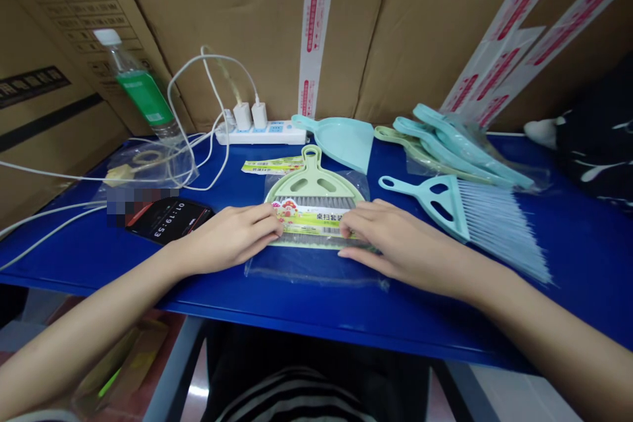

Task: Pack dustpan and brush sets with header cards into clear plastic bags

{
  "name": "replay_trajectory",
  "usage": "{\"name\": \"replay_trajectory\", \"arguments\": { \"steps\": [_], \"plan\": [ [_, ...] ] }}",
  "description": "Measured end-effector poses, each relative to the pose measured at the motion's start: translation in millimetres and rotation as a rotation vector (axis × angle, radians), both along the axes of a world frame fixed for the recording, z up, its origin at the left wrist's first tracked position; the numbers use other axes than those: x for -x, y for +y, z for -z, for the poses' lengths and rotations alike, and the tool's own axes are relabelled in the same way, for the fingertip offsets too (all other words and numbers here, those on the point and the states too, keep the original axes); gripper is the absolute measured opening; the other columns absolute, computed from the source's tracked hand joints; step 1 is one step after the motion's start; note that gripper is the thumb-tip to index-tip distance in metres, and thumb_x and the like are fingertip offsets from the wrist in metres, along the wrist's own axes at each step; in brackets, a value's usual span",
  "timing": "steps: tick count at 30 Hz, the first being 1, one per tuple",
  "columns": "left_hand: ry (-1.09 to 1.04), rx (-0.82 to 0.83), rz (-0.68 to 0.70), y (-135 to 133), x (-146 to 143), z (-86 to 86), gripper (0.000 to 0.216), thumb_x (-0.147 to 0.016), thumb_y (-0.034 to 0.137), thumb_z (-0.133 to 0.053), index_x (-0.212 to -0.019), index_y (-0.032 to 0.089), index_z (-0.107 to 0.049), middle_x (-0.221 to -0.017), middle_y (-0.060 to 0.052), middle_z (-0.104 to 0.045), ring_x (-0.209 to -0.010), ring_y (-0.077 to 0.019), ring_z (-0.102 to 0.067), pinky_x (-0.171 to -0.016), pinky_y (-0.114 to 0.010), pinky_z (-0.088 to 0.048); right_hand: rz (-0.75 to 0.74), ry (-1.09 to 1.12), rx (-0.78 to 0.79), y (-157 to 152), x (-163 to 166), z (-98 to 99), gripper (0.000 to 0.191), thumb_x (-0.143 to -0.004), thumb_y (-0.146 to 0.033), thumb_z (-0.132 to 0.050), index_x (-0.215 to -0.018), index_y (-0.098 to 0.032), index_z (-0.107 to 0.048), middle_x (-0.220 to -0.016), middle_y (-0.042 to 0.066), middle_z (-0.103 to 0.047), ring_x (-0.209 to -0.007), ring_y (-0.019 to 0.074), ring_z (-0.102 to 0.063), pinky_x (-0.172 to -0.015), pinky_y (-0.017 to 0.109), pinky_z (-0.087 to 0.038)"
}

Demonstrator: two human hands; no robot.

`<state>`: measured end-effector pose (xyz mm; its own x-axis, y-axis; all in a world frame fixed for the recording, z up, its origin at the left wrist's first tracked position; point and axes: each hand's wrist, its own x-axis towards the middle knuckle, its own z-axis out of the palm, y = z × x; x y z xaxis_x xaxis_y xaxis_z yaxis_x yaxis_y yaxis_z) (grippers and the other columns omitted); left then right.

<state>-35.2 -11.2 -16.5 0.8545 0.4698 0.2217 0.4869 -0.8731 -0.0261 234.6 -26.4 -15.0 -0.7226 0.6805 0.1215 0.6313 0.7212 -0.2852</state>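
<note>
A green mini dustpan-and-brush set [312, 186] lies in a clear plastic bag [311, 267] on the blue table [583, 257], with a printed paper label [311, 221] across it. My left hand [232, 237] rests on the bag's left side, fingertips pressed on the label's left end. My right hand [395, 241] lies on the right side, fingers curled onto the label's right end. Both hands press the label and bag flat.
A light-blue brush [475, 217] lies right of my hands, a blue dustpan [343, 138] behind, and a pile of bagged sets [445, 142] beyond. A phone timer [168, 219], empty bags [143, 168], a bottle [141, 89], a power strip [262, 134], a spare label [271, 165] and cardboard boxes [247, 20] surround.
</note>
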Motion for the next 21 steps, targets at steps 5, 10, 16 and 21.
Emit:
{"name": "replay_trajectory", "arguments": {
  "steps": [5,10,16,21],
  "plan": [
    [0.045,-0.065,0.004,-2.8,-2.4,-0.8,0.034,-0.100,0.023,-0.027,-0.092,0.015,-0.059,-0.087,-0.004,-0.063,-0.066,-0.0114,-0.060,-0.057,-0.022,-0.049,-0.048,0.027,-0.029,-1.3,5.4,2.4,0.020,-0.092,-0.018,-0.040,-0.074,-0.021,-0.047,-0.077,0.005,-0.059,-0.073,0.0187,-0.053,-0.073,0.035,-0.043],
    [0.010,-0.039,0.018,-3.2,-1.7,1.6,0.029,-0.099,0.020,-0.030,-0.107,0.016,-0.058,-0.092,-0.005,-0.062,-0.076,-0.0134,-0.062,-0.062,-0.022,-0.050,-0.074,0.058,0.021,0.3,4.3,1.7,0.020,-0.094,-0.018,-0.037,-0.078,-0.021,-0.048,-0.078,0.005,-0.059,-0.072,0.0185,-0.053,-0.074,0.035,-0.043],
    [0.004,0.037,0.035,-2.8,-0.6,-0.7,0.024,-0.097,0.018,-0.036,-0.099,0.018,-0.060,-0.090,-0.004,-0.060,-0.076,-0.0133,-0.058,-0.066,-0.022,-0.048,-0.129,0.130,0.140,5.3,0.5,2.2,0.019,-0.093,-0.015,-0.039,-0.083,-0.018,-0.054,-0.081,0.005,-0.060,-0.076,0.0171,-0.055,-0.073,0.031,-0.044],
    [-0.026,0.077,0.076,-2.7,-2.3,-5.1,0.024,-0.096,0.015,-0.036,-0.094,0.017,-0.060,-0.092,-0.006,-0.062,-0.086,-0.0164,-0.054,-0.078,-0.027,-0.047,-0.148,0.159,0.204,7.4,-2.6,2.0,0.022,-0.092,-0.015,-0.042,-0.093,-0.017,-0.063,-0.087,0.005,-0.062,-0.082,0.0163,-0.057,-0.078,0.030,-0.045]
  ]
}}
